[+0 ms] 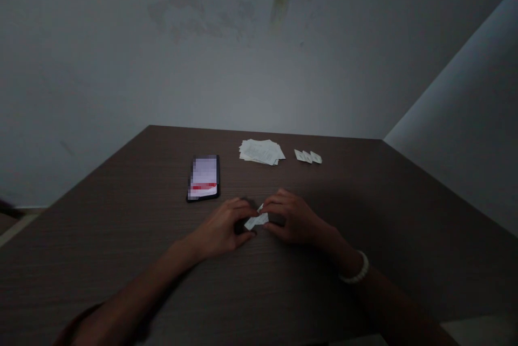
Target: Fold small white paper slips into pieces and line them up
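Observation:
A small white slip of paper [257,220], which looks folded or creased, is between my two hands just above or on the dark wooden table [259,292]. My left hand [226,225] comes in from the left, its index finger at the paper's upper edge and its thumb below. From the right, my right hand [293,217] grips the paper's right end between fingers and thumb. A white beaded bracelet [360,269] is on the right wrist. Fine detail on the slip is too small to read.
Beyond the hands lies a loose stack of printed white papers [261,151]. To its right, several small folded paper pieces [308,157] overlap in a row. A phone [203,177] with a lit screen rests at left. A grey wall [259,76] rises behind the table.

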A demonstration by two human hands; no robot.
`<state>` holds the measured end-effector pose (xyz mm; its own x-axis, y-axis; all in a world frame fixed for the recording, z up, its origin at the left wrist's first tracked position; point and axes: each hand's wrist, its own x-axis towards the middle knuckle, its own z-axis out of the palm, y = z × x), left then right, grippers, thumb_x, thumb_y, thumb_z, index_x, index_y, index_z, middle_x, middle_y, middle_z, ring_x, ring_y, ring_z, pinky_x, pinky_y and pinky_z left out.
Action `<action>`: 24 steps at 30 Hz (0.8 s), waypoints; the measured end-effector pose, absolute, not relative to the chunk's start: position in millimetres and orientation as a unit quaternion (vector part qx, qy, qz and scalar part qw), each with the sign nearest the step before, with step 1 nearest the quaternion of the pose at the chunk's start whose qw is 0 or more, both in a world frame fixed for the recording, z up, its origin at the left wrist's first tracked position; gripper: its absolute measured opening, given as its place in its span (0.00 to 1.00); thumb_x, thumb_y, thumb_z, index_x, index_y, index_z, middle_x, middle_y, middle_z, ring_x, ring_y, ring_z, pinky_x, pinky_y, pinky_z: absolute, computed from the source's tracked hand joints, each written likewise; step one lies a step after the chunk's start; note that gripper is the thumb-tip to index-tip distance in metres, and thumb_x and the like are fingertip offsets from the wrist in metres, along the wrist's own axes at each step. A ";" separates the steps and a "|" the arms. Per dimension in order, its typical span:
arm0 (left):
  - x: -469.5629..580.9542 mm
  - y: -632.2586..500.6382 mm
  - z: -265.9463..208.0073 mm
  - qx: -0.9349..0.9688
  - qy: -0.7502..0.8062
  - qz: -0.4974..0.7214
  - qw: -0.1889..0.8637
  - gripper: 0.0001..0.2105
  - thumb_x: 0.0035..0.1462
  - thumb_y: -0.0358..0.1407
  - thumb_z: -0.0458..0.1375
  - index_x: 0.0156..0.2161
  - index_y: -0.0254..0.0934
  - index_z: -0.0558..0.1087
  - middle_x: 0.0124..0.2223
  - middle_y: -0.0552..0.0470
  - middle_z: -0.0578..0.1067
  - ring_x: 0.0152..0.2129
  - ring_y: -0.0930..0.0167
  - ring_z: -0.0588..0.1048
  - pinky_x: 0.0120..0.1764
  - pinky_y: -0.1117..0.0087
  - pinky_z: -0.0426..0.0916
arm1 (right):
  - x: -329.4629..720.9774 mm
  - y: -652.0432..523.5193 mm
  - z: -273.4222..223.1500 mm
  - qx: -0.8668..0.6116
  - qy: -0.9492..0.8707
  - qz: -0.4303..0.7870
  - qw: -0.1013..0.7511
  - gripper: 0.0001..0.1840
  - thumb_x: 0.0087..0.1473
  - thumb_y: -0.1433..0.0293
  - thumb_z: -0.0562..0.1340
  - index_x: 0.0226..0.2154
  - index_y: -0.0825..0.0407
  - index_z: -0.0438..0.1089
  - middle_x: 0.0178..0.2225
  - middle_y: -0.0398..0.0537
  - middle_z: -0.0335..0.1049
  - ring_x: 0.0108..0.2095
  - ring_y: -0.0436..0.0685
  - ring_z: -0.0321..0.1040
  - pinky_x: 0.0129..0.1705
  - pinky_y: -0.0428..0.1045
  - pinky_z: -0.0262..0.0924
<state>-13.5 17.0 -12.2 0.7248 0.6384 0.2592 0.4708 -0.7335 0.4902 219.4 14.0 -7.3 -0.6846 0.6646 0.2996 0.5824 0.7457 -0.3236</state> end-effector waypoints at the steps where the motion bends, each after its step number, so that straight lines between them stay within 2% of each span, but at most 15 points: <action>1: -13.8 17.0 -11.8 0.907 0.304 0.211 0.199 0.16 0.53 0.32 0.61 0.48 0.37 0.72 0.45 0.47 0.74 0.45 0.64 0.70 0.49 0.60 0.65 | 219.3 14.1 -7.5 -0.342 -0.912 0.101 0.203 0.13 0.53 0.68 0.64 0.43 0.51 0.72 0.42 0.49 0.73 0.42 0.57 0.63 0.45 0.52 0.57; 11: -16.8 18.4 -7.8 0.923 0.285 0.217 0.139 0.13 0.53 0.33 0.62 0.45 0.35 0.74 0.43 0.46 0.75 0.41 0.63 0.72 0.45 0.60 0.67 | 221.1 18.4 -13.2 -0.323 -0.920 0.064 0.212 0.10 0.54 0.68 0.62 0.41 0.52 0.73 0.40 0.49 0.75 0.40 0.57 0.64 0.42 0.51 0.57; 14: -18.7 21.2 -10.6 0.932 0.274 0.214 0.105 0.11 0.56 0.33 0.59 0.44 0.35 0.74 0.42 0.46 0.75 0.40 0.63 0.72 0.43 0.61 0.66 | 220.6 18.6 -14.3 -0.322 -0.923 0.054 0.206 0.09 0.56 0.68 0.61 0.40 0.52 0.73 0.40 0.48 0.75 0.39 0.56 0.63 0.43 0.51 0.57; 17: -19.2 23.0 -11.3 0.937 0.269 0.208 0.078 0.07 0.60 0.31 0.55 0.38 0.36 0.76 0.38 0.48 0.74 0.37 0.65 0.71 0.40 0.63 0.66 | 220.2 18.1 -14.9 -0.322 -0.924 0.042 0.201 0.09 0.56 0.67 0.61 0.39 0.52 0.73 0.39 0.48 0.74 0.39 0.56 0.63 0.42 0.51 0.57; 20: -18.9 23.3 -10.3 0.938 0.274 0.197 0.076 0.09 0.60 0.29 0.53 0.34 0.35 0.76 0.36 0.48 0.74 0.35 0.67 0.70 0.38 0.66 0.65 | 220.2 17.9 -15.1 -0.326 -0.924 0.031 0.199 0.10 0.56 0.65 0.62 0.39 0.52 0.73 0.38 0.49 0.73 0.38 0.56 0.62 0.40 0.50 0.57; 24: -19.0 23.6 -8.6 0.937 0.284 0.181 0.094 0.09 0.60 0.28 0.53 0.34 0.35 0.76 0.36 0.48 0.73 0.36 0.66 0.69 0.40 0.66 0.65 | 218.8 16.9 -17.3 -0.328 -0.927 0.018 0.183 0.11 0.58 0.64 0.60 0.39 0.52 0.74 0.36 0.50 0.71 0.37 0.56 0.61 0.38 0.50 0.57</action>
<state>-19.0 23.6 -8.6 0.7724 0.5669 0.2865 0.4990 -0.8206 0.2785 218.8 16.9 -17.3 -0.7175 0.6146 0.3279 0.6015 0.7840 -0.1533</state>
